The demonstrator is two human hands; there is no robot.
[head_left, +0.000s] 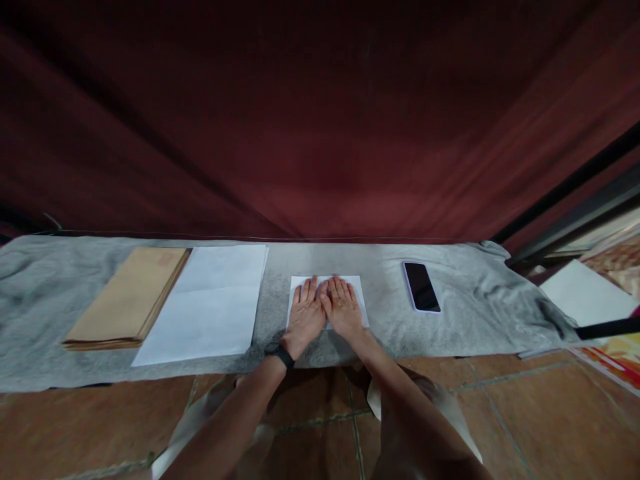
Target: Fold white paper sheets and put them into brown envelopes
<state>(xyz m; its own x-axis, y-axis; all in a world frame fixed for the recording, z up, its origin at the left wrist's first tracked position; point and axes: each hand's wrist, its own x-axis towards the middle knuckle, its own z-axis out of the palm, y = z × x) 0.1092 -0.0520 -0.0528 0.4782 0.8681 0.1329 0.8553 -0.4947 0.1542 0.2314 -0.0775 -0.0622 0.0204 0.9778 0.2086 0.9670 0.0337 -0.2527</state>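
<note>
A small folded white sheet point(357, 291) lies on the grey cloth point(450, 333) in the middle. My left hand point(306, 315) and my right hand point(343, 307) lie flat on it side by side, fingers stretched out and thumbs touching. Both hands are open and hold nothing. A black band sits on my left wrist point(280, 354).
A stack of white paper point(207, 303) lies left of the hands, with a pile of brown envelopes point(127, 300) further left. A dark phone point(421, 287) lies to the right. A dark red curtain hangs behind. Tiled floor lies below, with white sheets and printed boards at right.
</note>
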